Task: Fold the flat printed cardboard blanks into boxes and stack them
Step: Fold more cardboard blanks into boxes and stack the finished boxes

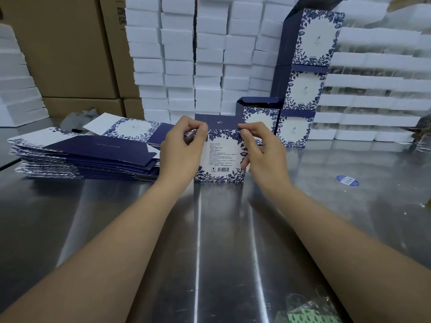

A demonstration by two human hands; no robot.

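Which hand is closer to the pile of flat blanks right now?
Left. The left hand holds the box at its left edge, right beside the pile of flat blanks; the right hand holds its far edge.

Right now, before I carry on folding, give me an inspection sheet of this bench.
Surface: steel table, shiny.
Job's things: half-folded box upright at centre, lid flap up; flat blanks piled left; folded boxes stacked three high behind right, one more beside them.
Clutter: round blue sticker; clear plastic bag at near edge.
Hands: left hand and right hand pinch the box's top corners.
Cables: nothing seen.
Surroundings: white foam blocks stacked behind; brown cartons at left.
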